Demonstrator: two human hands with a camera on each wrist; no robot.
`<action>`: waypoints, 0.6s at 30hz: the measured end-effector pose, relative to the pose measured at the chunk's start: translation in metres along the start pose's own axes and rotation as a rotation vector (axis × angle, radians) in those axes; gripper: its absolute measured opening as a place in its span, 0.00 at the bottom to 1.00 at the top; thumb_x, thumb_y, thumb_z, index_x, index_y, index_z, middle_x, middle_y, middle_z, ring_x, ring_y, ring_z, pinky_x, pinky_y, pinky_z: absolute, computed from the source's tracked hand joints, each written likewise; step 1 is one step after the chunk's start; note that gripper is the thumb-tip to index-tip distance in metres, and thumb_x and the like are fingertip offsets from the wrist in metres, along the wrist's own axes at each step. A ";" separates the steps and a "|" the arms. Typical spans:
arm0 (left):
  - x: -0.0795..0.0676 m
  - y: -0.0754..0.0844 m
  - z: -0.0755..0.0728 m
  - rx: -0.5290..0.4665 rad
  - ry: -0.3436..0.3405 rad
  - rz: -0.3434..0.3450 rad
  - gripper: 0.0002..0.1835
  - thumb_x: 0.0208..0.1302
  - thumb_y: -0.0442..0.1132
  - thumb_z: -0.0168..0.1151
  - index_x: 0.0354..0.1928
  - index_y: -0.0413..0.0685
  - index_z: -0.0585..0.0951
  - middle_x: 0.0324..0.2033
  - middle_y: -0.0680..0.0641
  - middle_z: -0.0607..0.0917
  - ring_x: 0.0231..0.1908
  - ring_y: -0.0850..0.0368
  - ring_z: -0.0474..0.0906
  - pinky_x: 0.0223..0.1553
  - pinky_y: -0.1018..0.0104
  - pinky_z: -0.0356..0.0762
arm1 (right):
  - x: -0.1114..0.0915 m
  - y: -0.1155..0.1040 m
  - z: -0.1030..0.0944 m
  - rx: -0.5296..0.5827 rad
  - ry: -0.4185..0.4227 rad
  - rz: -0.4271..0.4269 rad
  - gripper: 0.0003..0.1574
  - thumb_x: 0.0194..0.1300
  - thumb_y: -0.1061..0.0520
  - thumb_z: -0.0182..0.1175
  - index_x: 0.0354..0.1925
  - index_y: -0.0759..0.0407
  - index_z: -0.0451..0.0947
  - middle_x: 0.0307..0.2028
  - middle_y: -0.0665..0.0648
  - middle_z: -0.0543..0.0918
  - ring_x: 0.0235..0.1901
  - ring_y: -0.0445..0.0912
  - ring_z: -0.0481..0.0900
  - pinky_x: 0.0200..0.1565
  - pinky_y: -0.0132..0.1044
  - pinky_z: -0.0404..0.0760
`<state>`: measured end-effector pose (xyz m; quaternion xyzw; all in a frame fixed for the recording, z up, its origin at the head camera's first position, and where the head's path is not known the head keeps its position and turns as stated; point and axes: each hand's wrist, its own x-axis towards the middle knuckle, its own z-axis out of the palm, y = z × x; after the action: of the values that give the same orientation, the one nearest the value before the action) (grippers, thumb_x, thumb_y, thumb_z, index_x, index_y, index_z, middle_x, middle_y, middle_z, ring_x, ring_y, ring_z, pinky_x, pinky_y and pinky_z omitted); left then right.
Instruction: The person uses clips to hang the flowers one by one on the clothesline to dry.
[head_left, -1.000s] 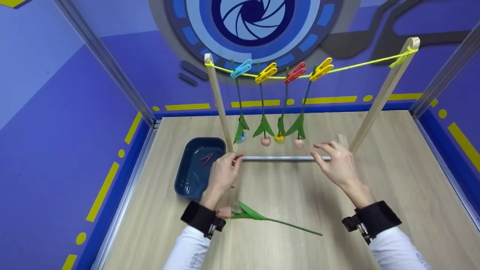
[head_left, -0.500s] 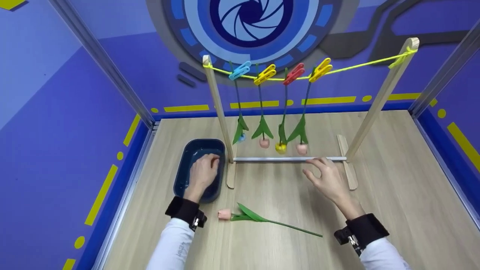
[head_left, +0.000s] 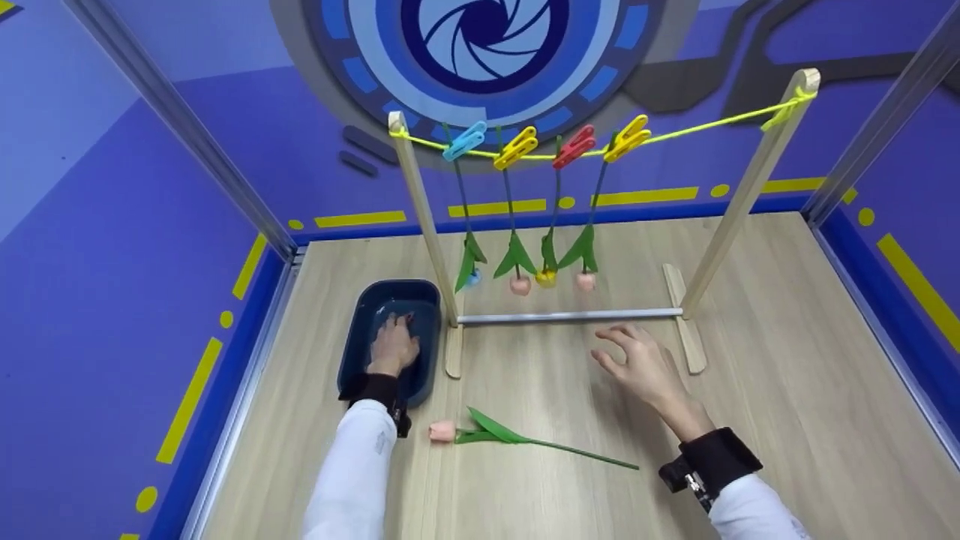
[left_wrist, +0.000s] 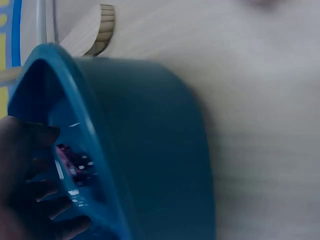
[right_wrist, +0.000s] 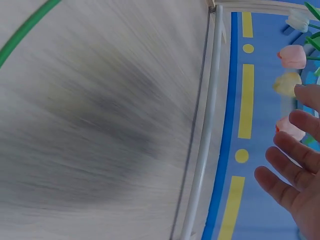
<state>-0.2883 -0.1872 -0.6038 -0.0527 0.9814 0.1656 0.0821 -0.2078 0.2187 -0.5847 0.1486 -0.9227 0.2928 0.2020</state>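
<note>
My left hand [head_left: 395, 346] reaches down into the dark blue basin [head_left: 349, 360], its spread fingers beside a reddish clothespin [left_wrist: 74, 164] on the basin floor. In the left wrist view the fingers stand apart, with a gap between them and the clothespin. My right hand [head_left: 639, 367] hovers over the table in front of the rack's crossbar, fingers relaxed and holding nothing. A pink tulip [head_left: 442, 431] lies on the table between the arms, its stem pointing right. Several tulips hang head down from a yellow line [head_left: 712, 124], pinned by a blue clothespin [head_left: 465, 141], two yellow ones and a red clothespin [head_left: 574, 147].
The line is tied between two wooden posts [head_left: 739, 210]. A white crossbar [head_left: 570, 316] joins them low down, and flat wooden feet [head_left: 691, 345] rest on the table. Blue patterned panels [head_left: 112, 187] enclose the table at the back and sides.
My left hand has moved from the rack's left post down and left into the basin. The right hand has drawn slightly back and left. The hanging tulips have swayed.
</note>
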 end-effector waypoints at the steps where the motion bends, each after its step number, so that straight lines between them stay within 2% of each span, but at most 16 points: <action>1: 0.002 0.001 0.002 0.000 -0.022 -0.017 0.31 0.70 0.41 0.55 0.71 0.38 0.64 0.74 0.33 0.60 0.71 0.33 0.61 0.65 0.37 0.67 | 0.000 0.001 0.000 -0.005 -0.005 -0.005 0.18 0.56 0.55 0.73 0.45 0.57 0.86 0.42 0.59 0.86 0.42 0.56 0.84 0.39 0.51 0.81; 4: 0.003 0.002 0.007 0.005 -0.076 -0.060 0.34 0.69 0.40 0.55 0.74 0.39 0.59 0.76 0.34 0.56 0.73 0.34 0.59 0.66 0.37 0.66 | -0.002 0.003 -0.002 -0.012 -0.022 -0.017 0.17 0.57 0.53 0.72 0.45 0.56 0.86 0.41 0.58 0.86 0.43 0.56 0.84 0.40 0.51 0.81; 7: 0.001 0.002 0.008 0.025 -0.106 -0.069 0.36 0.68 0.40 0.55 0.75 0.40 0.57 0.76 0.35 0.55 0.72 0.34 0.60 0.64 0.37 0.68 | -0.003 0.003 -0.002 -0.017 -0.031 -0.009 0.16 0.57 0.53 0.72 0.44 0.56 0.87 0.41 0.57 0.86 0.43 0.55 0.83 0.42 0.51 0.80; 12: -0.003 0.000 0.011 0.063 -0.092 -0.028 0.35 0.68 0.40 0.56 0.75 0.42 0.59 0.75 0.35 0.59 0.69 0.34 0.65 0.62 0.37 0.70 | -0.006 0.004 -0.004 -0.031 -0.037 0.013 0.16 0.57 0.52 0.72 0.44 0.56 0.87 0.41 0.57 0.86 0.44 0.56 0.83 0.43 0.52 0.80; 18: -0.014 -0.004 0.011 0.099 -0.098 0.009 0.32 0.69 0.41 0.56 0.72 0.39 0.63 0.73 0.35 0.63 0.70 0.34 0.64 0.65 0.36 0.66 | -0.011 0.006 -0.003 -0.036 -0.067 0.025 0.16 0.57 0.53 0.72 0.43 0.58 0.87 0.41 0.58 0.86 0.44 0.56 0.83 0.43 0.52 0.81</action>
<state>-0.2723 -0.1860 -0.6132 -0.0360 0.9834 0.1197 0.1316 -0.1995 0.2266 -0.5903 0.1432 -0.9359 0.2733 0.1698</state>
